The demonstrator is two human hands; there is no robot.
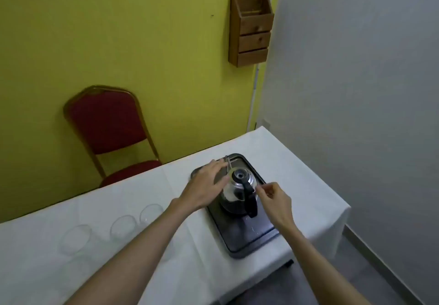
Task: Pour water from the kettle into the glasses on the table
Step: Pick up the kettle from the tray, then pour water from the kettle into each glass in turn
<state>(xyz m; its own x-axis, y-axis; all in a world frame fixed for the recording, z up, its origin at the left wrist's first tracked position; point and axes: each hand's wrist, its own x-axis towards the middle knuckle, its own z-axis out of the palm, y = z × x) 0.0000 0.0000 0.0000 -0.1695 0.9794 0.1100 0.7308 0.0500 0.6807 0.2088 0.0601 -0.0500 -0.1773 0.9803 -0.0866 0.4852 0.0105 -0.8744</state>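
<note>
A shiny steel kettle with a black lid knob and black handle stands upright on a dark tray at the table's right end. My left hand lies flat against the kettle's left side, fingers spread. My right hand hovers just right of the handle, fingers curled and apart, holding nothing. Three clear glasses stand in a row on the white tablecloth to the left: a near one, a middle one and a far one. All three look empty.
The white-clothed table ends just right of the tray, next to a grey wall. A red chair with a gold frame stands behind the table against the yellow wall. A wooden box hangs on that wall.
</note>
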